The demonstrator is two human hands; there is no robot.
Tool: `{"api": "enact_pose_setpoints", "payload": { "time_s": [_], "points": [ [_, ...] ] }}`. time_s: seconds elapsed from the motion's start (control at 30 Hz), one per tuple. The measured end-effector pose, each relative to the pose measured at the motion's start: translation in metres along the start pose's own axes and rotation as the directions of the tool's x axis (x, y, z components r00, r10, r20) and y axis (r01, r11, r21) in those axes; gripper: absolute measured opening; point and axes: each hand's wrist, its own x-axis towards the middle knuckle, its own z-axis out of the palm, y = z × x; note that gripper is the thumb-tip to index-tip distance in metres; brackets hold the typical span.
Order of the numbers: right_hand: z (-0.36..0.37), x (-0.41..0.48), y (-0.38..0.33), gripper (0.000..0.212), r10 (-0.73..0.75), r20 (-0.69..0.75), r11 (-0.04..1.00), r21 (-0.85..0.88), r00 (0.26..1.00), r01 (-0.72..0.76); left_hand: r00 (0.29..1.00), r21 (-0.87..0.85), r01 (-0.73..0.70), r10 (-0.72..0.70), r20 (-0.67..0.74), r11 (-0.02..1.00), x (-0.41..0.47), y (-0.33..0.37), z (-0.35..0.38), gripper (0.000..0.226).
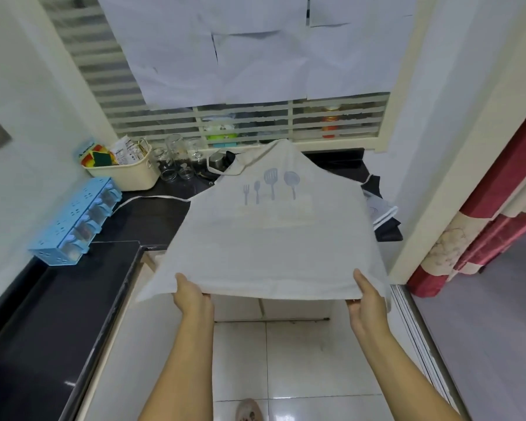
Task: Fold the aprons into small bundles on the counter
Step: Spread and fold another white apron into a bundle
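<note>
A pale cream apron [274,238] printed with grey kitchen utensils lies spread over the black counter [152,217], bib end toward the window. Its lower part hangs out past the counter edge, held up in the air. My left hand [190,294] grips the bottom hem near its left corner, thumb on top. My right hand [368,294] grips the hem near the right corner the same way. One apron tie [152,198] trails left across the counter. A dark apron with white trim [383,214] lies partly under the pale one at the right.
A blue spice rack [76,223] stands at the left wall, a cream basket [125,171] of packets behind it, glass jars [176,162] beside that. A second black counter run [43,314] extends along the left. White tiled floor lies below; a red patterned curtain [483,214] hangs at right.
</note>
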Motion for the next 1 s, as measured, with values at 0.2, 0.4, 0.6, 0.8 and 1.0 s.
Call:
{"api": "enact_pose_setpoints", "payload": {
  "time_s": [0.2,0.4,0.6,0.8,1.0],
  "points": [
    [-0.009,-0.023,-0.014,0.018,0.004,0.035,0.998,-0.070,0.999,-0.001,1.000,0.024,0.009,-0.009,0.017,1.000,-0.020,0.003,-0.010,0.038],
    [-0.003,-0.036,-0.026,0.016,-0.106,-0.015,0.990,-0.097,0.994,0.104,0.995,0.012,-0.041,0.042,-0.088,0.999,-0.032,0.023,0.002,0.032],
    [0.058,-0.017,-0.070,0.012,-0.338,0.002,0.925,-0.182,0.941,0.332,0.977,-0.019,-0.203,0.202,-0.069,0.979,-0.020,0.062,0.070,0.044],
    [0.138,0.042,-0.106,0.021,-0.413,0.065,0.805,-0.440,0.908,0.398,0.961,-0.040,-0.278,0.278,-0.013,0.960,0.036,0.089,0.161,0.042],
    [0.224,0.138,-0.116,0.028,-0.395,0.083,0.684,-0.639,0.915,0.353,0.977,0.021,-0.214,0.214,0.006,0.977,0.117,0.095,0.246,0.048]
  ]
}}
